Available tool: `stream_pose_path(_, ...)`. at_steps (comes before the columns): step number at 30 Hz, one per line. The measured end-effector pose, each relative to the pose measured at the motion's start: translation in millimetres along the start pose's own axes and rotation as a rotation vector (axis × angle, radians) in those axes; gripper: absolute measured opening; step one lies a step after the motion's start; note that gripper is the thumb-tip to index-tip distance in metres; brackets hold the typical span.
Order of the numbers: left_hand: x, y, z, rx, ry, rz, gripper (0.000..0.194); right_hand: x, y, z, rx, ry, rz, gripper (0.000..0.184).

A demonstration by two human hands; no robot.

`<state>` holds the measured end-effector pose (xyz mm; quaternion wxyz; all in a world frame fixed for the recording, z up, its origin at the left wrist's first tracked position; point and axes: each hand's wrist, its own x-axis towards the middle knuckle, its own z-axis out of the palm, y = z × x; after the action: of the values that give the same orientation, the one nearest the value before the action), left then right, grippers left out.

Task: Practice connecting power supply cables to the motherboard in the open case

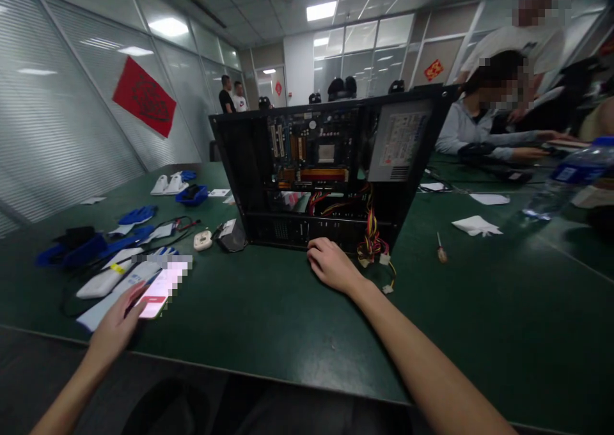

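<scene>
My left hand point(114, 318) pinches the phone point(162, 289) near its lower end, probably for reading, while my right hand point(332, 266), curled, gripping or not I cannot tell, perhaps steadies the PC point(330, 167) standing on the bench point(268, 323)

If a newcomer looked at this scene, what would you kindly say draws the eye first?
Most likely the open black case standing mid-table, with bright wires spilling out at its lower right and the right hand at its bottom edge. Next, the glowing phone in the left hand, then the red poster on the glass wall at left.
</scene>
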<state>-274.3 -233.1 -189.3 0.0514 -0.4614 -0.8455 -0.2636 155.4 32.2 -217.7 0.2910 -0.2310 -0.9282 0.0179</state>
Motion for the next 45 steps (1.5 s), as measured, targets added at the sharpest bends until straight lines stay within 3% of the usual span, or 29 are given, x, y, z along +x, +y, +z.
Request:
stream_pose_path(3,1,-9,1.9,-0.124,-0.074,-0.056,0.066,0,0,-1,-0.019,-0.011,0.003,0.014)
stream_pose_path(13,1,-22,5.6,-0.223,-0.087,-0.060,0.061,-1,-1,-6,-0.027,-0.035,0.007,0.014)
stream_pose_path(21,-2,-15,5.7,-0.332,-0.114,-0.102,0.061,-4,1,-8,0.005,-0.035,0.005,0.015)
stream_pose_path(28,-4,-23,9.7,-0.348,-0.147,-0.039,0.064,-6,2,-8,0.011,-0.022,0.008,0.015)
stream_pose_path(34,-5,-16,6.7,-0.251,-0.142,-0.041,0.066,-6,2,-10,0.006,-0.017,0.005,0.015)
stream_pose_path(40,-3,-10,6.7,-0.305,-0.117,-0.056,0.062,-6,2,-10,0.019,-0.002,0.004,0.015)
stream_pose_path(45,2,-4,4.3,-0.110,-0.130,-0.069,0.062,-6,2,-10,0.005,-0.016,0.002,0.015)
